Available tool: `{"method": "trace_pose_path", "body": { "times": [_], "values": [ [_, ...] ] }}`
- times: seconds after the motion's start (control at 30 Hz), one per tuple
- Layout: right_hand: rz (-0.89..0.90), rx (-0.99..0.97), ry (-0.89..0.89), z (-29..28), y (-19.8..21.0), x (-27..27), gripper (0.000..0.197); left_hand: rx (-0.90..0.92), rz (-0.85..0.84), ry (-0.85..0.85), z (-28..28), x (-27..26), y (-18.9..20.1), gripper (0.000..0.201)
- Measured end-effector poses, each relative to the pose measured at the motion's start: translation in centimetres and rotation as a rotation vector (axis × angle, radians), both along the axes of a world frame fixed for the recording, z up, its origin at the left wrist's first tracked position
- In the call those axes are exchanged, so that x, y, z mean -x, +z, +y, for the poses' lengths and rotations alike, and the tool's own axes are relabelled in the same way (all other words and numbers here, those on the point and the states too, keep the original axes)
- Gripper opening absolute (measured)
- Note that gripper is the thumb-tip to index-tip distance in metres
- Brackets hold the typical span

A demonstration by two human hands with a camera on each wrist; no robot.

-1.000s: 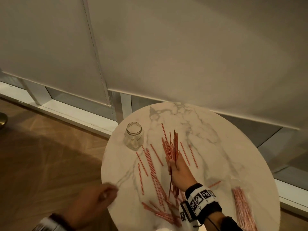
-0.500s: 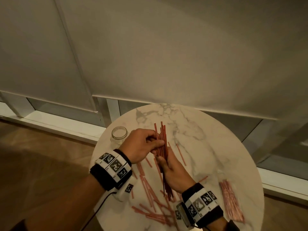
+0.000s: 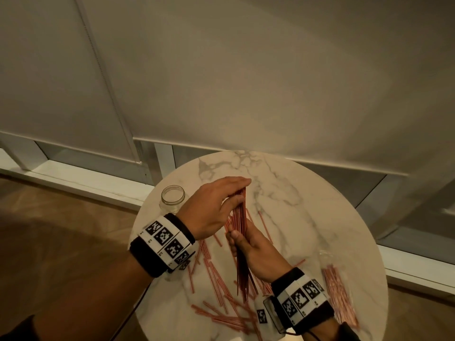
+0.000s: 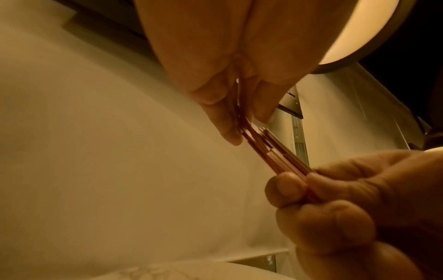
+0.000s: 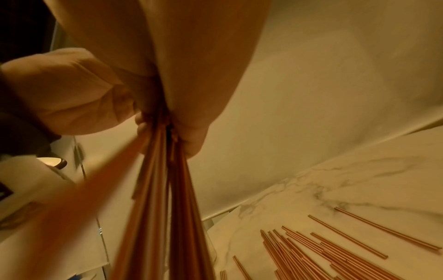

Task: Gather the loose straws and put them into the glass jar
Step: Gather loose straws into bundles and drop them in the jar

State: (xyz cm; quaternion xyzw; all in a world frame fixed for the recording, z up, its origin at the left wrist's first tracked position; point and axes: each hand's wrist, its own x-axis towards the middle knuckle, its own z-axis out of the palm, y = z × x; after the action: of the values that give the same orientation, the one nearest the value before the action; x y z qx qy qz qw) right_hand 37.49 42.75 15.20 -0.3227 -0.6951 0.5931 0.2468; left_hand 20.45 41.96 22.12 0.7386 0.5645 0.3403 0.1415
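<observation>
Farthest left on the marble surface [image 3: 320,193], near its edge: glass jar [image 3: 172,198], upright, mouth open, nothing visible inside. Hard, breakable, narrow at the neck; likely to tip if nudged by long stems, so best steadied at the body while filling.

Next over, left hand [image 3: 216,207] with fingers [image 4: 230,121] held straight and close together, pressed flat against the upper ends of the bundle of straws [image 3: 240,232], tips pinched lightly between fingers and thumb in the left wrist view. Looks like squaring up of uneven ends.

Just right of that, right hand [image 3: 256,252] curled round the bundle at about mid-length, fingers [image 5: 72,98] wrapped tight, stems fanning out below the fist. Thin, light, smooth stems: probably prone to slipping lengthwise and splaying, easy to crush if squeezed hard. Mid-length grip sound for carrying; ends better evened before aiming at the narrow jar mouth.

Below and between the hands, loose straws [image 3: 216,279] scattered flat on the surface, some crossing, best swept together rather than picked singly.

Far right, near the edge: separate pack of straws [image 3: 339,299], possibly wrapped in clear film, hard to tell.
</observation>
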Motion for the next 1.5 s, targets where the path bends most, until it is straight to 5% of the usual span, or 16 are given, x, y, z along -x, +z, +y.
{"method": "trace_pose_path", "body": {
  "times": [0.27, 0.43, 0.53, 0.7, 0.87, 1.03, 1.5],
  "values": [
    [0.038, 0.047, 0.018, 0.4, 0.4, 0.3, 0.011, 0.017, 0.115, -0.067, 0.4, 0.3, 0.4, 0.047],
    [0.162, 0.065, -0.109, 1.5, 0.7, 0.0, 0.013, 0.087, -0.271, 0.033, 0.2, 1.1, -0.8, 0.058],
    [0.271, 0.008, -0.182, 2.2, 1.2, -0.1, 0.016, 0.330, -0.454, 0.068, -0.8, 1.8, -3.0, 0.064],
    [0.480, 0.086, -0.238, 2.1, 1.8, 0.2, 0.016, 0.821, -0.524, -0.170, -3.6, 1.4, -8.0, 0.096],
    [0.483, 0.059, -0.286, 1.2, 1.9, 1.8, 0.015, 0.867, -0.746, -0.294, -4.2, -1.4, -8.4, 0.027],
    [0.472, 0.038, -0.255, 0.8, 2.5, 1.5, 0.016, 0.880, -0.849, -0.281, -4.3, -1.8, -8.0, 0.023],
    [0.359, -0.035, -0.125, -0.2, 2.2, 0.9, 0.018, 0.678, -0.701, -0.122, -3.1, -3.5, -6.9, 0.023]
  ]
}}
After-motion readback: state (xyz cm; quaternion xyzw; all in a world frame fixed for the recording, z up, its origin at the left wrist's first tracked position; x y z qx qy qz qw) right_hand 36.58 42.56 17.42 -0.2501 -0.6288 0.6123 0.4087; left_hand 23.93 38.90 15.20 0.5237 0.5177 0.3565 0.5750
